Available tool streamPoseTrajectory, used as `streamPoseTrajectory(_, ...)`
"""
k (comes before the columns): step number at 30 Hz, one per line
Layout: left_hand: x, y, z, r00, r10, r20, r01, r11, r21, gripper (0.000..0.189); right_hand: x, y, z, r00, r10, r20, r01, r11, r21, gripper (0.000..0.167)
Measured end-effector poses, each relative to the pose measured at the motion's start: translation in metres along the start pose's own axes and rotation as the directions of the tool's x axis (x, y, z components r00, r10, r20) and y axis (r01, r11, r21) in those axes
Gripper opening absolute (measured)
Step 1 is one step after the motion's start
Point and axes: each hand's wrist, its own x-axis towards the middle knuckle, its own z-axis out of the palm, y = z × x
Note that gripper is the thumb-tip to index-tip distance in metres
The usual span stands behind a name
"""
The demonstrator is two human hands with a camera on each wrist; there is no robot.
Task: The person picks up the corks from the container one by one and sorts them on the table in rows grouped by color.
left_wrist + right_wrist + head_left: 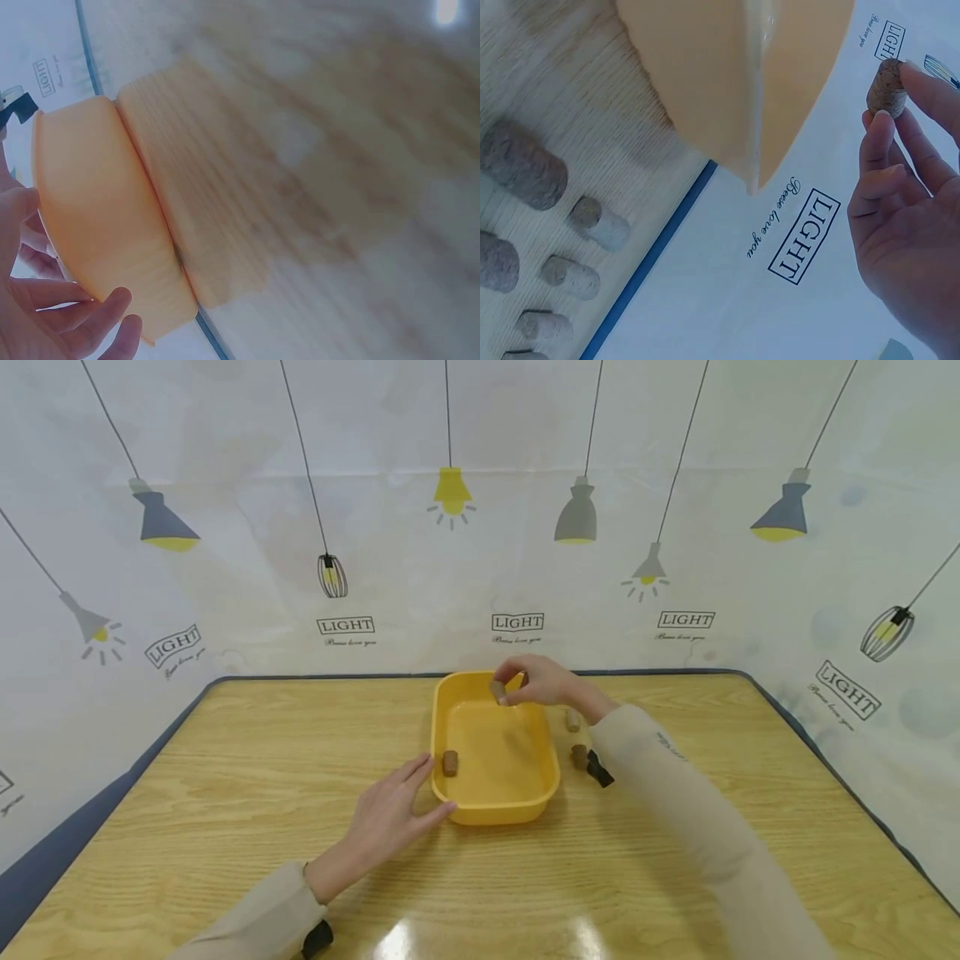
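Note:
A cork (887,88) is pinched between the thumb and fingertips of my right hand (542,681). In the head view that hand is above the far right part of a yellow plastic tray (495,816). Inside the tray, near its left wall, lies one darker brown cork (450,763). My left hand (386,810) rests against the tray's near left corner, its fingers extended along the rim and outer wall. The left wrist view shows those fingers (79,322) at the tray's edge.
More corks lie on the wooden table right of the tray, including a pale one (573,720) and a brown one (579,757), partly hidden by the right arm. Several stand out in the right wrist view, such as a large cork (525,165). Lamp-printed cloth (420,568) borders the table.

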Motion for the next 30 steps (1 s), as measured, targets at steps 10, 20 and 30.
streamPoseTrajectory(10, 0.000, 0.000, 0.000, 1.000, -0.003, 0.003, 0.003, 1.000, 0.005, 0.072, -0.021, 0.007, -0.007, 1.000, -0.023, -0.001, 0.023, 1.000, -0.013, 0.036)
streamPoseTrajectory(20, 0.000, -0.001, 0.000, 1.000, -0.001, 0.008, 0.001, 1.000, -0.003, 0.072, -0.042, 0.023, -0.010, 1.000, -0.013, -0.009, 0.013, 1.000, 0.005, 0.037)
streamPoseTrajectory(30, 0.000, -0.002, 0.002, 1.000, 0.013, -0.010, -0.013, 1.000, 0.007, 0.072, -0.066, 0.039, -0.017, 0.999, 0.017, -0.033, -0.015, 0.999, 0.052, 0.038)
